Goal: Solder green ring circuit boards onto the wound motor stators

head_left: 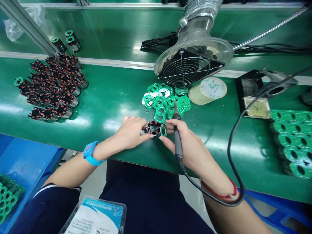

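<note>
My left hand [131, 131] is closed on a wound motor stator [153, 127] lying on the green bench near its front edge. My right hand [187, 143] grips a soldering iron [177, 130] with its tip pointing away from me, and its fingertips pinch a small green ring-shaped circuit board [163, 130] against the stator's right side. Just beyond lies a loose pile of green circuit boards [165, 100].
A cluster of wound stators [55, 87] lies at the left. A fume extractor fan [190, 65] and a tape roll [208, 90] stand behind the pile. An iron stand with sponge [254, 97] and stacked green boards [292, 139] are right. A blue bin [21, 169] sits lower left.
</note>
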The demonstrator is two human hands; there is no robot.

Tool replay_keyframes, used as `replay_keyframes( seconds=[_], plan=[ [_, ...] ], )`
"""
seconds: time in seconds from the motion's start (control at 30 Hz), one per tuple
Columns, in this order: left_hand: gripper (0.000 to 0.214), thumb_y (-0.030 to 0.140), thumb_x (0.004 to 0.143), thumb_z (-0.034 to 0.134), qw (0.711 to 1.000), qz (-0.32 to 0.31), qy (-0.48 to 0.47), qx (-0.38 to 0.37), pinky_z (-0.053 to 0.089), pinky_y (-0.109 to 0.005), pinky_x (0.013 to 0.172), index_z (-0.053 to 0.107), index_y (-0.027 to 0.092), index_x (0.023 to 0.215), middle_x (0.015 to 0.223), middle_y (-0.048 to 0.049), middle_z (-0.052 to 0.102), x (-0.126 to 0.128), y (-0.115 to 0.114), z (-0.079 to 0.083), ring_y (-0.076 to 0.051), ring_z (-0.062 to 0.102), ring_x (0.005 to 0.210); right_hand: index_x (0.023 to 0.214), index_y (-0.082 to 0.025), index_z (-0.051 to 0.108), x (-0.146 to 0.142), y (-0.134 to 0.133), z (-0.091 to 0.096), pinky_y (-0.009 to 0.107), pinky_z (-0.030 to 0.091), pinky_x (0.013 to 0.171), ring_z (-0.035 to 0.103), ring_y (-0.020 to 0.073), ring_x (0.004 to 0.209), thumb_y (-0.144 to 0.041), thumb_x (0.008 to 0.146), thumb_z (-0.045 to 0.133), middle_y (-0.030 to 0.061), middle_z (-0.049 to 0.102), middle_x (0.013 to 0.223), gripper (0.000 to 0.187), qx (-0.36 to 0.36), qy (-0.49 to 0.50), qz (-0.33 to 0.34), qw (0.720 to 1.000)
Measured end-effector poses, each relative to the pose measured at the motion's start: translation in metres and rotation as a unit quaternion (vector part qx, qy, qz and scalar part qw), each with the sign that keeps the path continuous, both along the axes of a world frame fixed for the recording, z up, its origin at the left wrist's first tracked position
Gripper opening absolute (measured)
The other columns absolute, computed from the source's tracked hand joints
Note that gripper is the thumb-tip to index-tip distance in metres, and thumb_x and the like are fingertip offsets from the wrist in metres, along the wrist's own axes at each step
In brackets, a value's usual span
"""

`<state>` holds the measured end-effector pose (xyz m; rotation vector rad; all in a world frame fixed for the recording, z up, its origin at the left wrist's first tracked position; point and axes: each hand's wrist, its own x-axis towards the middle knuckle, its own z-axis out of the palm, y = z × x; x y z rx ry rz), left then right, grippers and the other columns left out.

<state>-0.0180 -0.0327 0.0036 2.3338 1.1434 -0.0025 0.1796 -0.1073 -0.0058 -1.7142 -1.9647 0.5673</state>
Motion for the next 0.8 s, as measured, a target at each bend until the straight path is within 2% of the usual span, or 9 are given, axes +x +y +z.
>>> replay_keyframes(
  seconds=[0.1, 0.17, 0.27, 0.33, 0.4, 0.47, 0.6, 0.8],
  plan=[
    [0.021, 0.036, 0.084, 0.065, 1.0, -0.017, 0.01, 0.0, 0.038, -0.04, 0.081, 0.058, 0.017, 0.089, 0.088, -0.0047, 0.062, -0.004, -0.001, 0.001, -0.025, 0.055, 0.091, 0.127, -0.026, 0.044, 0.004, 0.004, 0.0, 0.045, 0.054, 0.078, 0.068, 0.0289, 0.093, -0.037, 0.085, 0.064, 0.0087, 0.068, 0.104, 0.048, 0.008, 0.03, -0.007, 0.999],
    [0.01, 0.027, 0.086, 0.062, 0.999, -0.019, -0.013, -0.023, 0.039, -0.041, 0.084, 0.058, 0.018, 0.086, 0.088, -0.003, 0.062, -0.009, 0.002, 0.003, -0.023, 0.055, 0.091, 0.128, -0.026, 0.043, 0.004, 0.008, 0.0, 0.046, 0.052, 0.08, 0.068, 0.0289, 0.094, -0.038, 0.084, 0.066, 0.0084, 0.068, 0.103, 0.051, 0.012, 0.041, -0.022, 0.999],
    [0.008, 0.021, 0.089, 0.056, 0.991, -0.007, -0.11, -0.079, 0.043, -0.037, 0.086, 0.058, 0.018, 0.082, 0.085, -0.0007, 0.063, -0.017, 0.01, 0.003, -0.018, 0.057, 0.087, 0.13, -0.026, 0.042, -0.001, 0.015, 0.003, 0.048, 0.05, 0.083, 0.067, 0.0297, 0.093, -0.036, 0.082, 0.068, 0.0086, 0.069, 0.101, 0.055, 0.028, 0.031, -0.04, 0.998],
    [0.006, 0.018, 0.088, 0.055, 0.982, 0.017, -0.165, -0.092, 0.046, -0.034, 0.086, 0.061, 0.017, 0.091, 0.093, -0.0026, 0.063, -0.019, 0.017, 0.001, -0.017, 0.059, 0.089, 0.131, -0.026, 0.042, -0.007, 0.019, 0.005, 0.048, 0.048, 0.083, 0.066, 0.0305, 0.095, -0.031, 0.082, 0.066, 0.0095, 0.069, 0.105, 0.054, 0.042, 0.01, -0.044, 0.998],
    [0.022, 0.016, 0.087, 0.056, 0.982, 0.024, -0.171, -0.072, 0.047, -0.036, 0.09, 0.06, 0.016, 0.109, 0.107, -0.0069, 0.063, -0.017, 0.021, -0.001, -0.019, 0.058, 0.101, 0.131, -0.025, 0.042, -0.013, 0.022, 0.007, 0.048, 0.046, 0.082, 0.065, 0.0314, 0.096, -0.027, 0.083, 0.062, 0.0111, 0.068, 0.112, 0.052, 0.058, -0.016, -0.043, 0.997],
    [0.035, 0.016, 0.087, 0.057, 0.989, -0.001, -0.142, -0.033, 0.044, -0.041, 0.098, 0.055, 0.016, 0.122, 0.118, -0.0096, 0.061, -0.01, 0.023, -0.004, -0.023, 0.055, 0.112, 0.132, -0.024, 0.042, -0.02, 0.024, 0.008, 0.045, 0.045, 0.079, 0.064, 0.0315, 0.095, -0.022, 0.084, 0.057, 0.0123, 0.067, 0.115, 0.05, 0.073, -0.047, -0.039, 0.995],
    [0.031, 0.018, 0.088, 0.057, 0.993, -0.02, -0.114, 0.019, 0.044, -0.046, 0.098, 0.055, 0.015, 0.119, 0.116, -0.0098, 0.063, 0.001, 0.021, -0.011, -0.025, 0.055, 0.109, 0.132, -0.02, 0.045, -0.031, 0.025, 0.009, 0.04, 0.041, 0.074, 0.061, 0.0291, 0.091, -0.018, 0.087, 0.049, 0.0124, 0.066, 0.111, 0.045, 0.088, -0.101, -0.025, 0.991],
    [0.031, 0.015, 0.085, 0.054, 0.98, -0.011, -0.2, 0.005, 0.046, -0.044, 0.096, 0.052, 0.016, 0.116, 0.114, -0.0105, 0.061, -0.005, 0.021, -0.017, -0.024, 0.055, 0.107, 0.128, -0.02, 0.048, -0.036, 0.02, 0.004, 0.039, 0.04, 0.073, 0.058, 0.0286, 0.089, -0.027, 0.088, 0.056, 0.0094, 0.068, 0.106, 0.041, 0.113, -0.102, -0.061, 0.987]
  ],
)
